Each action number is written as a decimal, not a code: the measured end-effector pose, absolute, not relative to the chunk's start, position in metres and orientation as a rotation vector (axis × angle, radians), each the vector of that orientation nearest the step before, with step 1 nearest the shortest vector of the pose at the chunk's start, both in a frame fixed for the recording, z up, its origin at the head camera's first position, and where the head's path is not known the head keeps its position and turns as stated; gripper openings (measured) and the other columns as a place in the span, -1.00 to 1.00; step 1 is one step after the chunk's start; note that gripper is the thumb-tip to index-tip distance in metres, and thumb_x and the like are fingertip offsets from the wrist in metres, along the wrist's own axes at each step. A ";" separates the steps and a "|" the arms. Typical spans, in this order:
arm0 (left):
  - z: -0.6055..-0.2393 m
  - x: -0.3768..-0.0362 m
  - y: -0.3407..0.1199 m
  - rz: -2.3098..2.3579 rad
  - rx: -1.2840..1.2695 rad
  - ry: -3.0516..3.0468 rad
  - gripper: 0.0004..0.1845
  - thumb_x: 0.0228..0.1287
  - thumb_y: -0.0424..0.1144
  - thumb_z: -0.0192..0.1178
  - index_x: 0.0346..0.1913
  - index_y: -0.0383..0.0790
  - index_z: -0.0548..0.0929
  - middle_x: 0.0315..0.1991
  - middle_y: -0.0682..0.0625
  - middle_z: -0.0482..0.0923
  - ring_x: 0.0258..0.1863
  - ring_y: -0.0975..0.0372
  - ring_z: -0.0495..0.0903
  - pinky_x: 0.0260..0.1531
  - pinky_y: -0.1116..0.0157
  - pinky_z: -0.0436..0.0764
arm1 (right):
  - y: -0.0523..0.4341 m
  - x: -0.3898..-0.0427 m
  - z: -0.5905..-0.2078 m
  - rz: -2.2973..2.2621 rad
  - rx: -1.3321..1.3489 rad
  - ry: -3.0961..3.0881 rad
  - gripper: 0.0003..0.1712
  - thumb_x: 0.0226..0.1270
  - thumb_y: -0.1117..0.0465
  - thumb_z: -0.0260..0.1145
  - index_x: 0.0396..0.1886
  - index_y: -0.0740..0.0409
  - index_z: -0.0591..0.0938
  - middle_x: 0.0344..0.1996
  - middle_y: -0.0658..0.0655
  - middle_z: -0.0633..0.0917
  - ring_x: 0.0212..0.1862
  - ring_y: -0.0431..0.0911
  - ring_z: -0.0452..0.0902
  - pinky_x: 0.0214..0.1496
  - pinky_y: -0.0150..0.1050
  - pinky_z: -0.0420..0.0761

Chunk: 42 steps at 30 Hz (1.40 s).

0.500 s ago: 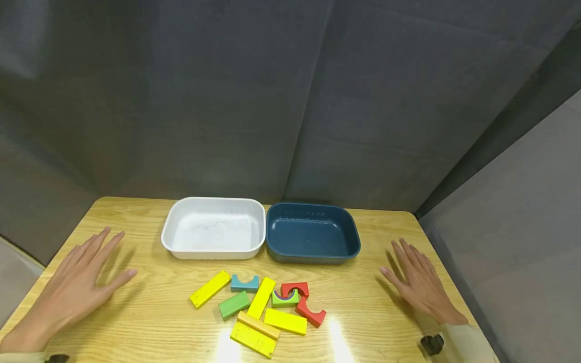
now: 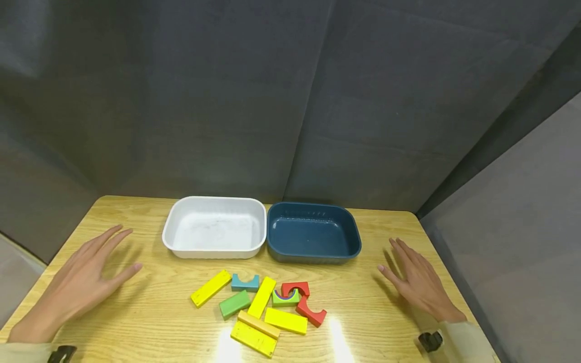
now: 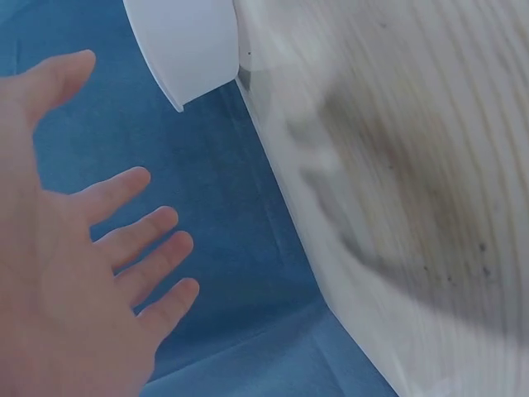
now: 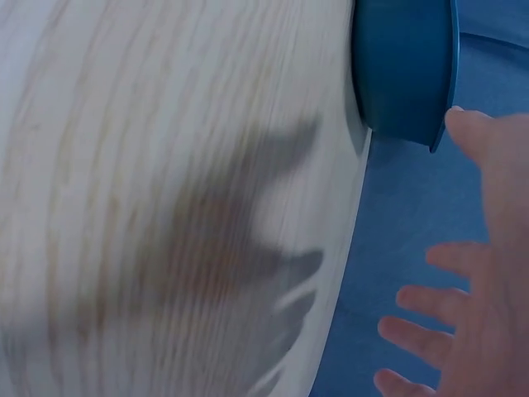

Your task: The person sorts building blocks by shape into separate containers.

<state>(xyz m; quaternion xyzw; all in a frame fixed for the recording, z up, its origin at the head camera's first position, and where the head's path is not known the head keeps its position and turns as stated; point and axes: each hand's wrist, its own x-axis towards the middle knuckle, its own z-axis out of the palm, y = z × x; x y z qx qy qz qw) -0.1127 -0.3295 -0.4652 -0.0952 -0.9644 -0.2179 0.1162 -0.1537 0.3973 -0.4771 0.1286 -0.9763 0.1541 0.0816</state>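
My left hand [image 2: 81, 280] hovers over the table's left side, fingers spread and straight, holding nothing. On the far right, my right hand [image 2: 419, 287] is likewise held above the wood with fingers extended. Between them lies a loose group of toy blocks: several yellow planks [image 2: 211, 288], a blue arch block [image 2: 245, 283], a green block [image 2: 234, 304], a light-green arch block [image 2: 285, 299], a red arch block [image 2: 310, 311] with another beside it, and an orange-yellow strip [image 2: 258, 324] resting across the planks. In both wrist views, the palms and spread fingers cast shadows on the table.
A white tray [image 2: 213, 253] stands behind the blocks at the table's back, and a dark blue tray [image 2: 313, 258] sits right beside it. Grey cloth [image 2: 227, 101] hangs behind the wooden table [image 2: 150, 327] and along its sides.
My left hand has shifted slightly to the right. The right hand has barely moved, and the blocks and trays stay in place.
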 end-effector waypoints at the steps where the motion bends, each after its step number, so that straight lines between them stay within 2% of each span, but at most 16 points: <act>1: -0.464 -0.113 -0.329 -0.641 -0.277 -2.824 -0.06 0.40 0.20 0.40 0.70 -0.01 0.25 0.70 -0.26 0.11 0.46 -0.48 0.23 0.41 -0.51 0.12 | 0.396 -0.154 -0.476 0.459 0.384 -2.922 -0.01 0.57 -0.23 0.31 0.73 0.18 0.20 0.60 0.48 0.28 0.51 0.50 0.28 0.41 0.52 0.29; 6: -0.461 -0.116 -0.324 -0.635 -0.275 -2.824 -0.10 0.39 0.20 0.41 0.66 -0.03 0.33 0.65 -0.27 0.21 0.45 -0.44 0.27 0.21 -0.52 0.28 | 0.392 -0.152 -0.475 0.451 0.373 -2.927 -0.05 0.56 -0.22 0.33 0.67 0.25 0.29 0.56 0.48 0.35 0.47 0.49 0.33 0.36 0.52 0.38; 13: -0.456 -0.119 -0.317 -0.624 -0.283 -2.806 -0.15 0.37 0.22 0.42 0.60 -0.02 0.41 0.57 -0.25 0.34 0.43 -0.37 0.35 0.19 -0.43 0.37 | 0.386 -0.150 -0.471 0.455 0.322 -2.964 -0.07 0.57 -0.28 0.29 0.67 0.17 0.32 0.52 0.43 0.42 0.41 0.49 0.41 0.20 0.54 0.50; 17: -0.455 -0.122 -0.312 -0.615 -0.299 -2.797 -0.18 0.39 0.20 0.41 0.59 -0.02 0.42 0.55 -0.25 0.37 0.40 -0.37 0.38 0.15 -0.44 0.40 | 0.383 -0.150 -0.469 0.454 0.311 -2.961 -0.09 0.56 -0.29 0.30 0.65 0.15 0.34 0.48 0.43 0.47 0.35 0.48 0.48 0.10 0.52 0.57; 28: -0.453 -0.128 -0.303 -0.645 -0.291 -2.805 -0.20 0.44 0.20 0.36 0.60 -0.02 0.40 0.57 -0.22 0.36 0.42 -0.36 0.38 0.12 -0.49 0.41 | 0.372 -0.149 -0.463 0.439 0.395 -2.829 -0.30 0.54 -0.16 0.39 0.47 0.15 0.55 0.27 0.33 0.67 0.08 0.33 0.71 -0.18 0.29 0.73; 34: -0.450 -0.131 -0.297 -0.666 -0.287 -2.817 -0.22 0.46 0.21 0.33 0.61 0.00 0.40 0.56 -0.22 0.37 0.43 -0.35 0.38 0.12 -0.48 0.42 | 0.363 -0.151 -0.457 0.436 0.438 -2.799 -0.38 0.52 -0.08 0.44 0.39 0.15 0.62 0.12 0.25 0.72 -0.09 0.19 0.76 -0.38 0.02 0.69; 37: -0.449 -0.134 -0.295 -0.678 -0.284 -2.821 -0.22 0.46 0.22 0.32 0.61 0.00 0.40 0.55 -0.22 0.37 0.44 -0.34 0.37 0.12 -0.50 0.41 | 0.358 -0.151 -0.454 0.431 0.453 -2.800 -0.41 0.51 -0.07 0.45 0.37 0.14 0.64 0.10 0.22 0.73 -0.11 0.14 0.76 -0.40 -0.06 0.66; 42: -0.446 -0.137 -0.292 -0.698 -0.282 -2.827 -0.22 0.47 0.23 0.32 0.60 0.00 0.40 0.55 -0.22 0.37 0.45 -0.34 0.36 0.10 -0.53 0.41 | 0.349 -0.150 -0.446 0.440 0.502 -2.778 -0.44 0.50 -0.03 0.47 0.34 0.17 0.66 0.08 0.21 0.74 -0.12 0.11 0.76 -0.41 -0.08 0.66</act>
